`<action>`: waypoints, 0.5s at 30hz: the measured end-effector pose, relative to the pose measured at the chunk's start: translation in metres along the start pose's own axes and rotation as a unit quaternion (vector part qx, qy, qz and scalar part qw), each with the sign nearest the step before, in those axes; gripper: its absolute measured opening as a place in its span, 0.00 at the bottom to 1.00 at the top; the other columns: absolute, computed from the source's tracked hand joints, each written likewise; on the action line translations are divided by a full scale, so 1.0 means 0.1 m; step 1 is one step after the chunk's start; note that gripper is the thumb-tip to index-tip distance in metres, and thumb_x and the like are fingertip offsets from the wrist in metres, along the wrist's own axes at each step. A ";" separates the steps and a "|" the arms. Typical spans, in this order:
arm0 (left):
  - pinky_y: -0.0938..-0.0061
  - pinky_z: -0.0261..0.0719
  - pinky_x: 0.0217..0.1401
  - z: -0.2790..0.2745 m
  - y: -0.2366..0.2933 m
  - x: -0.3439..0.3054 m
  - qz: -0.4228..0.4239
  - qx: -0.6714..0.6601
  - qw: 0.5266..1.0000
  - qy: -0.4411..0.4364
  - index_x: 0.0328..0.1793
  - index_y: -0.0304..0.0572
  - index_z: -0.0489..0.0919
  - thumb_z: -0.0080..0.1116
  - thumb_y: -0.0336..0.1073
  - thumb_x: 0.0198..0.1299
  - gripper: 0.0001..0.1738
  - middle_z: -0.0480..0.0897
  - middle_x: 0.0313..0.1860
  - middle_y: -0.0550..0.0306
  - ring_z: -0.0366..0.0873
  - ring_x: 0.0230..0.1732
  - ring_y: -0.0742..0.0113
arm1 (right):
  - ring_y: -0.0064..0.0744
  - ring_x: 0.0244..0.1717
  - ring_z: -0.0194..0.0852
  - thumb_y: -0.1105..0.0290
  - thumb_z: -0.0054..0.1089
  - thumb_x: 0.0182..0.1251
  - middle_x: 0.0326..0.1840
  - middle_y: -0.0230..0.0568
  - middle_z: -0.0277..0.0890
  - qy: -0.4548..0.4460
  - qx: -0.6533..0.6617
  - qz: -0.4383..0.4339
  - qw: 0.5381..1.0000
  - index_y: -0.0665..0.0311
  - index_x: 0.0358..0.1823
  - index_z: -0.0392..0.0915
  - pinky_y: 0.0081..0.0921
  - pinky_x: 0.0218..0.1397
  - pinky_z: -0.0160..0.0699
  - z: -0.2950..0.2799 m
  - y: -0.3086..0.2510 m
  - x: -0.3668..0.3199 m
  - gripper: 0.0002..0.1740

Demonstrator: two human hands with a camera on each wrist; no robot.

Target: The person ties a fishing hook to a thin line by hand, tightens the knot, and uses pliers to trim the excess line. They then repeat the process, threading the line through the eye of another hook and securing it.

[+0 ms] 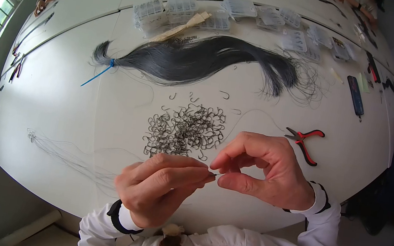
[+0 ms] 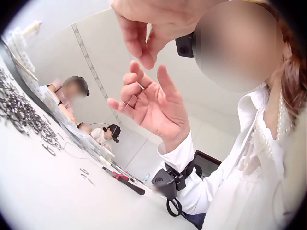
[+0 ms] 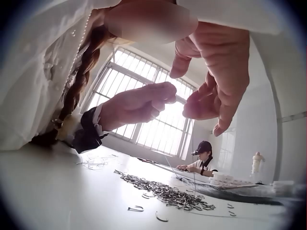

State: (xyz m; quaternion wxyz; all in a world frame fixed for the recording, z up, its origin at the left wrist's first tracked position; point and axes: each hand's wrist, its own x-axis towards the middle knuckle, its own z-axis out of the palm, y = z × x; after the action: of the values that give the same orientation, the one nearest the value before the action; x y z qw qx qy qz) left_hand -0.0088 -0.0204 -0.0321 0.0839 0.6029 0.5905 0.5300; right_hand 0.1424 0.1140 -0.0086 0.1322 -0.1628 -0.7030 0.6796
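Observation:
Just in front of the person's chest, the left hand [image 1: 162, 184] pinches a small dark hook [image 1: 212, 175] between thumb and fingertips; most of the hook is hidden. Facing it, the right hand [image 1: 271, 172] has its thumb and forefinger apart, close to the hook. A thin clear line [image 2: 128, 102] crosses the curled fingers of the right hand [image 2: 158, 108] in the left wrist view. Below the left hand [image 3: 136, 106] in the right wrist view lies a heap of dark hooks [image 3: 165, 191]. The same heap [image 1: 186, 129] is beyond both hands in the head view.
Red-handled pliers [image 1: 312, 140] lie right of the hooks. Beyond them stretches a dark bundle of strands [image 1: 191, 58] with a blue tie [image 1: 112, 62]. Clear plastic boxes [image 1: 181, 6] stand behind. Fine lines [image 1: 69, 157] spread at left. Other people sit around the table.

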 end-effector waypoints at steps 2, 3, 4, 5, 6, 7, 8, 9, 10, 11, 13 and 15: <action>0.82 0.77 0.20 -0.01 -0.01 0.00 0.001 0.018 1.000 -0.003 0.38 0.40 0.83 0.70 0.23 0.43 0.14 0.83 0.32 0.56 0.81 0.25 0.72 | 0.20 0.34 0.77 0.72 0.65 0.59 0.31 0.33 0.78 0.006 -0.008 0.001 1.000 0.66 0.38 0.79 0.19 0.37 0.77 0.03 0.01 0.01 0.07; 0.82 0.75 0.19 -0.02 -0.01 0.01 0.008 0.036 0.999 -0.012 0.39 0.41 0.83 0.71 0.24 0.43 0.14 0.83 0.33 0.57 0.81 0.24 0.72 | 0.19 0.34 0.77 0.72 0.64 0.60 0.32 0.32 0.78 0.019 -0.016 -0.004 1.000 0.65 0.37 0.80 0.18 0.35 0.77 0.03 0.02 0.02 0.06; 0.82 0.75 0.19 -0.01 -0.02 0.01 0.006 0.036 0.999 -0.010 0.39 0.41 0.83 0.71 0.24 0.43 0.14 0.83 0.33 0.57 0.81 0.24 0.72 | 0.19 0.34 0.77 0.72 0.64 0.60 0.32 0.32 0.78 0.017 -0.016 -0.002 1.000 0.65 0.37 0.80 0.18 0.35 0.77 0.04 0.01 0.02 0.06; 0.82 0.75 0.19 -0.01 -0.03 0.01 0.003 0.031 0.999 -0.011 0.38 0.41 0.83 0.71 0.24 0.43 0.14 0.83 0.33 0.57 0.80 0.24 0.73 | 0.19 0.34 0.77 0.72 0.64 0.60 0.32 0.32 0.78 0.024 -0.003 0.017 1.000 0.64 0.37 0.80 0.19 0.34 0.78 0.04 0.00 0.02 0.05; 0.82 0.74 0.18 0.00 -0.03 0.01 0.001 0.027 1.000 -0.011 0.38 0.41 0.83 0.71 0.24 0.43 0.14 0.83 0.33 0.57 0.80 0.24 0.73 | 0.19 0.34 0.77 0.73 0.63 0.61 0.31 0.32 0.78 0.030 0.010 0.035 0.999 0.63 0.36 0.81 0.19 0.32 0.78 0.05 -0.01 0.03 0.04; 0.82 0.74 0.18 -0.01 -0.03 0.01 0.001 0.027 1.000 -0.011 0.38 0.41 0.83 0.71 0.24 0.43 0.14 0.83 0.33 0.57 0.80 0.24 0.73 | 0.19 0.34 0.77 0.73 0.63 0.61 0.31 0.32 0.78 0.030 0.010 0.036 0.999 0.63 0.36 0.81 0.19 0.32 0.78 0.05 0.00 0.03 0.04; 0.82 0.75 0.19 -0.01 -0.02 0.01 -0.006 0.023 0.999 -0.021 0.38 0.41 0.83 0.71 0.24 0.43 0.13 0.83 0.33 0.57 0.81 0.25 0.73 | 0.19 0.34 0.77 0.73 0.63 0.60 0.31 0.32 0.78 0.033 0.009 0.028 0.999 0.63 0.36 0.81 0.19 0.32 0.78 0.04 0.00 0.03 0.04; 0.82 0.76 0.19 -0.01 -0.01 0.01 -0.013 0.019 0.999 -0.032 0.37 0.41 0.83 0.71 0.23 0.43 0.13 0.83 0.32 0.57 0.81 0.26 0.73 | 0.20 0.33 0.78 0.74 0.63 0.59 0.31 0.32 0.79 0.037 0.008 0.020 0.999 0.63 0.35 0.81 0.19 0.31 0.78 0.04 0.01 0.03 0.03; 0.82 0.76 0.19 -0.01 -0.01 0.02 -0.012 0.019 0.999 -0.033 0.37 0.41 0.83 0.71 0.23 0.43 0.13 0.83 0.32 0.57 0.81 0.26 0.73 | 0.20 0.33 0.78 0.74 0.63 0.59 0.31 0.32 0.79 0.038 0.009 0.019 0.999 0.63 0.35 0.81 0.19 0.31 0.78 0.04 0.03 0.03 0.03; 0.82 0.78 0.21 0.00 0.00 0.04 -0.024 0.005 0.999 -0.034 0.37 0.40 0.83 0.71 0.23 0.43 0.13 0.83 0.32 0.56 0.82 0.26 0.72 | 0.20 0.32 0.78 0.75 0.63 0.59 0.31 0.32 0.79 0.042 -0.010 0.002 0.999 0.63 0.34 0.80 0.19 0.31 0.78 0.04 0.04 0.03 0.03; 0.82 0.79 0.23 0.01 0.01 0.04 -0.036 -0.011 0.999 -0.039 0.37 0.39 0.82 0.71 0.23 0.43 0.13 0.83 0.32 0.56 0.83 0.27 0.71 | 0.20 0.32 0.78 0.75 0.63 0.58 0.30 0.32 0.79 0.050 -0.026 -0.015 0.998 0.64 0.33 0.80 0.19 0.30 0.78 0.03 0.06 0.02 0.03; 0.81 0.82 0.26 0.03 0.00 0.03 -0.067 -0.035 0.996 -0.037 0.37 0.38 0.82 0.70 0.22 0.44 0.12 0.84 0.33 0.54 0.84 0.28 0.69 | 0.20 0.30 0.78 0.76 0.62 0.57 0.30 0.32 0.78 0.062 -0.046 -0.025 0.997 0.64 0.32 0.80 0.19 0.30 0.78 0.04 0.06 0.03 0.02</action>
State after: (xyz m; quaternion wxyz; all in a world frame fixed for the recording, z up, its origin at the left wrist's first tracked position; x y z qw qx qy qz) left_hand -0.0073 -0.0160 -0.0316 0.1621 0.5779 0.6071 0.5207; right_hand 0.1388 0.1120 -0.0144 0.1848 -0.1926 -0.7278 0.6317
